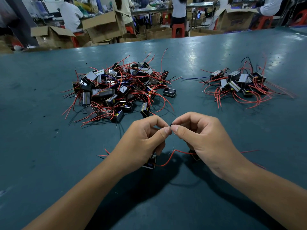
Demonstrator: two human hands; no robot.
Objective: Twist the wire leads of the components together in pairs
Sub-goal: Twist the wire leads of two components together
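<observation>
My left hand [146, 138] and my right hand [202, 136] meet fingertip to fingertip above the green table [49, 146]. Between thumb and forefinger of both hands I pinch a black wire lead [171, 125]. Under my left hand sits a small black component [150, 161], partly hidden. A second component [193, 155] peeks out under my right hand. A red lead [167, 161] loops between them on the table, with its bare end sticking up.
A big heap of black components with red leads [116, 90] lies ahead on the left. A smaller heap [239, 83] lies ahead on the right. Beyond the table's far edge stand cardboard boxes [103, 25], red stools and seated people.
</observation>
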